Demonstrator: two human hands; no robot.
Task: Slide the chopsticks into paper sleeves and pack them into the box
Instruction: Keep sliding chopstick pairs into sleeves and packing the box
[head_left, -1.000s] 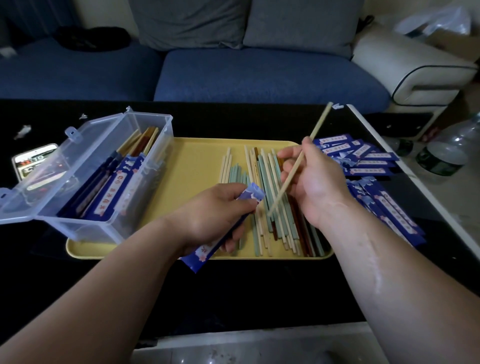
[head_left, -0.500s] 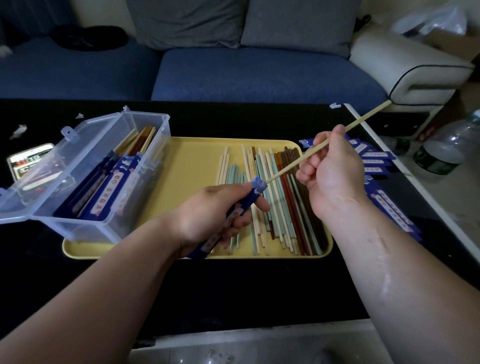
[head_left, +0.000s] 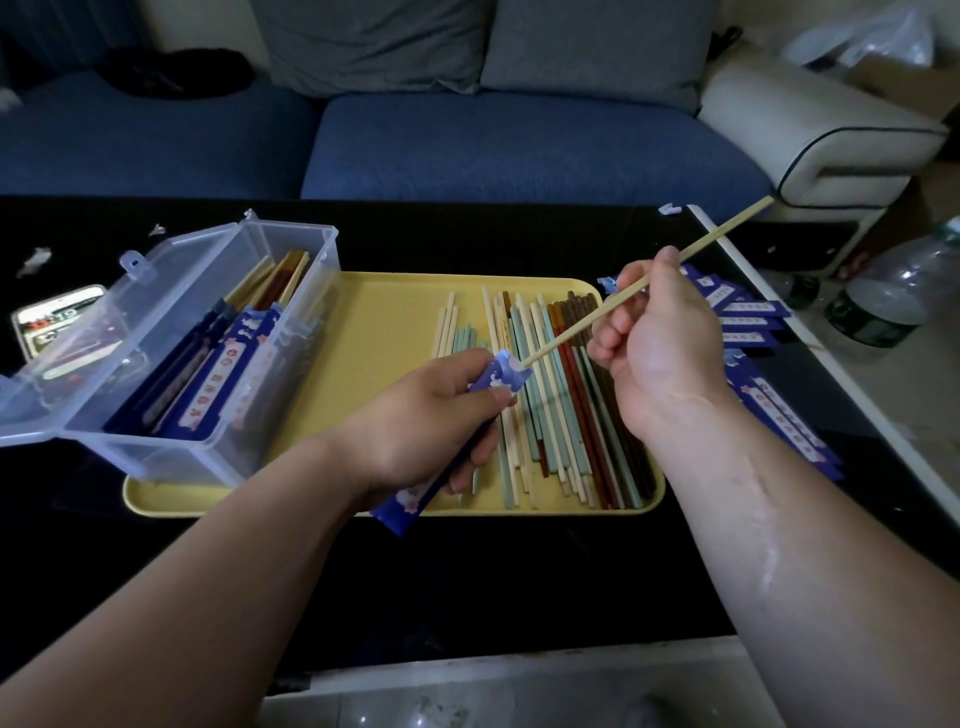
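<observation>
chopstick (head_left: 727, 228) tip at sleeve (head_left: 498, 375) mouth, perhaps inside

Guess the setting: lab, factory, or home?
Most likely a home living room: a blue sofa with grey cushions sits right behind the glossy black table where the work is laid out.

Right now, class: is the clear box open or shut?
Open. The box has its lid swung back to the left; sleeved chopsticks show inside.
</observation>
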